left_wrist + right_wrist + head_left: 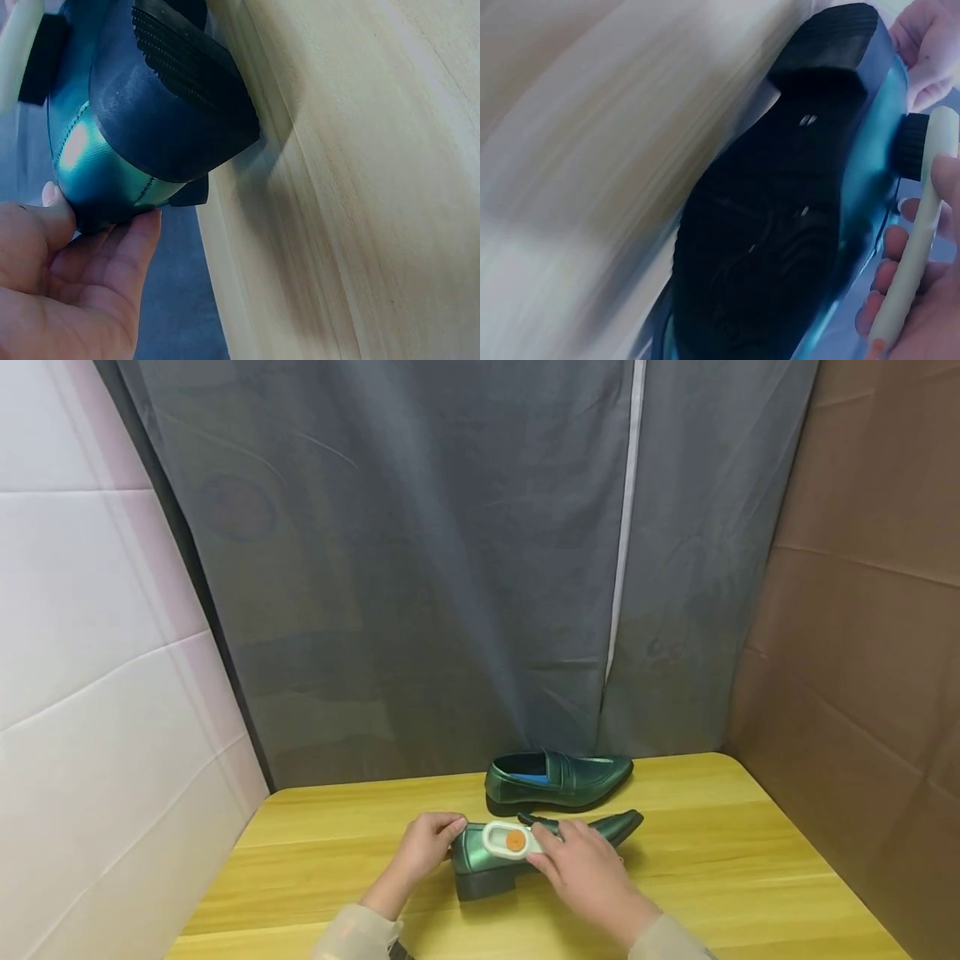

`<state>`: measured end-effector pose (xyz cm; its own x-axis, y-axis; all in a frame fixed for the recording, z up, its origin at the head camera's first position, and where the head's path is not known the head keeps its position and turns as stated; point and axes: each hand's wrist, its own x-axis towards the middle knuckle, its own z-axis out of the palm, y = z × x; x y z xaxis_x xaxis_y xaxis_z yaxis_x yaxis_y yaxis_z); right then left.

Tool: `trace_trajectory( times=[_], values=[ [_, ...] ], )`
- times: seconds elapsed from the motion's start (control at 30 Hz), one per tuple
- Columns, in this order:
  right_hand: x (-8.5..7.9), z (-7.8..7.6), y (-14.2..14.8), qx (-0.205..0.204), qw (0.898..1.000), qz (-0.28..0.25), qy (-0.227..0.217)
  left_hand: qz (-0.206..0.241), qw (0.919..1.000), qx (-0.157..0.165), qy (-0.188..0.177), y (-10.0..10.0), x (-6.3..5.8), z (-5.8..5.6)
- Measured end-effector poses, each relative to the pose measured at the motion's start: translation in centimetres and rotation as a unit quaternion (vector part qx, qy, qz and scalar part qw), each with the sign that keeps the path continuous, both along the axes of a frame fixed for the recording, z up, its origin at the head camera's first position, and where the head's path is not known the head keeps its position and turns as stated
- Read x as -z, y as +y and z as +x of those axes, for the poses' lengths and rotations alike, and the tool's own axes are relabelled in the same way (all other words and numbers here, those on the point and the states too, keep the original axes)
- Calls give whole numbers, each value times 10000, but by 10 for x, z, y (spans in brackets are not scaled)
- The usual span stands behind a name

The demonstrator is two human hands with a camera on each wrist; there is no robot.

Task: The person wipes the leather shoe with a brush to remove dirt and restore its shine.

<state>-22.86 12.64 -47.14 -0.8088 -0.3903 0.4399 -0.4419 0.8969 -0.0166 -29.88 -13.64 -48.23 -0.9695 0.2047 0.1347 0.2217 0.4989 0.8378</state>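
Note:
A shiny green loafer [480,850] with a black sole [765,202] is tilted over the table. At its heel end, my left hand [429,843] pinches the back rim between thumb and fingers; the left wrist view shows this grip below the black heel [180,97]. My right hand [588,870] grips a white-handled brush [498,841] with an orange round spot. In the right wrist view, the brush's dark bristles [910,146] meet the loafer's green side. The loafer's toe is partly hidden behind my right hand in the head view.
A second green loafer [558,783] with a blue insole stands upright at the back of the yellow wood-grain table [345,852]. Grey curtain [420,568] hangs behind the table. White panelling [112,693] stands to the left, brown panelling [862,652] to the right.

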Motion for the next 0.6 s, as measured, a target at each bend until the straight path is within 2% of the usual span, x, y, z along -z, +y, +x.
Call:
trace_trajectory(
  times=[0.27, 0.6],
  values=[
    [5, -1, 26, -74, 9996, -80, 254, 56, 10000, 32, -29, -2, 1, -1],
    [9, 3, 50, 42, 9998, -207, 28, 31, 9999, 67, -102, 1, -1, 3]
  ],
)
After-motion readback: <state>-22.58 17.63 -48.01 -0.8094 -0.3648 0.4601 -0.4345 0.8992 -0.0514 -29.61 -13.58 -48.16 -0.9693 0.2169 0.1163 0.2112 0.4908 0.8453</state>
